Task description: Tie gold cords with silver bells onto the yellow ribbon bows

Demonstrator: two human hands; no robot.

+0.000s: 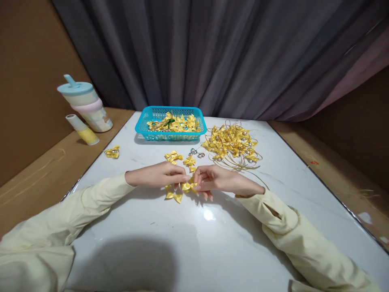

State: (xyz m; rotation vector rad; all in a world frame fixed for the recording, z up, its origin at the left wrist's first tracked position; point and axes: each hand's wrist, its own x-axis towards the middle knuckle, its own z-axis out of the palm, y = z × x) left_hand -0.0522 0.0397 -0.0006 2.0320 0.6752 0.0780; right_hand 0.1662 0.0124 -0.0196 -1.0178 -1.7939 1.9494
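Between my two hands is a small yellow ribbon bow (189, 186), just above the white table. My left hand (164, 174) pinches its left side with thumb and forefinger. The fingertips of my right hand (214, 178) close on its right side. Another yellow bow (174, 197) lies just below my left hand. More loose bows (174, 157) rest beyond my hands, one of them (190, 161) in the gap above my fingers. A few silver bells (197, 153) sit behind my right hand. Whatever else the fingertips may hold is too small to make out.
A blue plastic basket (170, 137) with yellow bows stands at the back. To its right lies a heap of yellow bows (232, 142) on golden cords. Some bows (112, 152) lie at the table's left edge. A tumbler (88, 105) and a yellow-and-white bottle (82, 129) stand left of the table.
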